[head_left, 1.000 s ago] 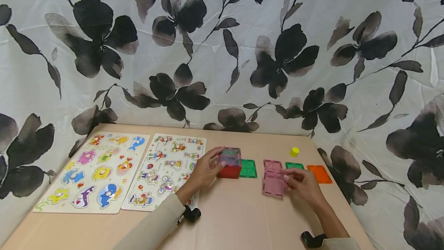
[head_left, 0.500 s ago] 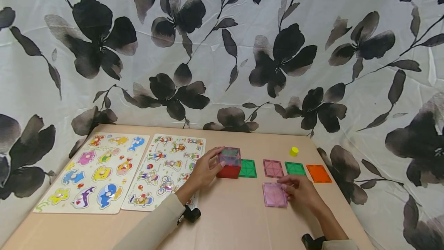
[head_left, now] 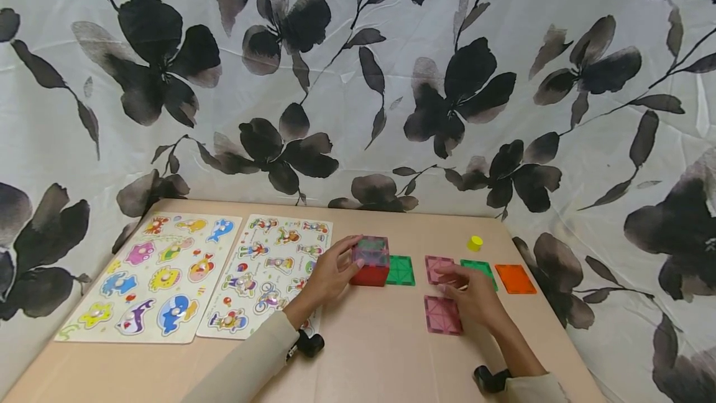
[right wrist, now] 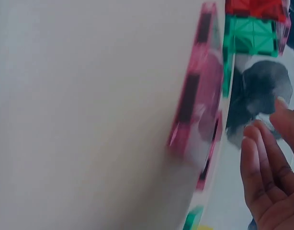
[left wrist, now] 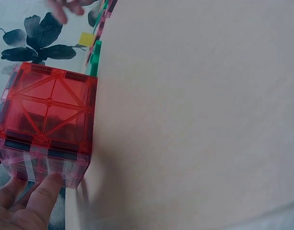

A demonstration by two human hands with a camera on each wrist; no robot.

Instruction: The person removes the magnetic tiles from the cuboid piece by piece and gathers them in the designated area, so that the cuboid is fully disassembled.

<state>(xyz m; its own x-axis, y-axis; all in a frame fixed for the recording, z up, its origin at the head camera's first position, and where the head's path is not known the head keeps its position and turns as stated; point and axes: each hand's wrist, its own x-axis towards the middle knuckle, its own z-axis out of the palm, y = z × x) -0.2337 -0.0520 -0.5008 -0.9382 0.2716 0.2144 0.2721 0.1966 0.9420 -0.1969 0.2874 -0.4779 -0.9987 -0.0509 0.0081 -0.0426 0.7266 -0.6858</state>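
Observation:
A cube of magnetic tiles [head_left: 371, 274], with a red face and pink sides, stands on the table. My left hand [head_left: 329, 275] grips it from the left, thumb on the near side; in the left wrist view the fingertips [left wrist: 51, 184] press a clear pink side. Over the right part of the table hovers my right hand [head_left: 475, 297], its fingers loosely bent and holding nothing in the right wrist view. Just in front of it lies one pink magnetic tile [head_left: 443, 316]. Another pink tile [head_left: 436, 265] lies behind, partly covered by the fingertips.
A green tile [head_left: 401, 270] lies against the cube's right side. Beyond the right hand are a second green tile [head_left: 482, 265], an orange tile [head_left: 516, 279] and a small yellow cylinder [head_left: 475, 243]. Two picture boards [head_left: 184, 247] [head_left: 268, 278] fill the left side.
My right hand held a pink tile, set it flat at the front, let go and shifted slightly left toward the rear pink tile. My left hand and the cube have stayed put.

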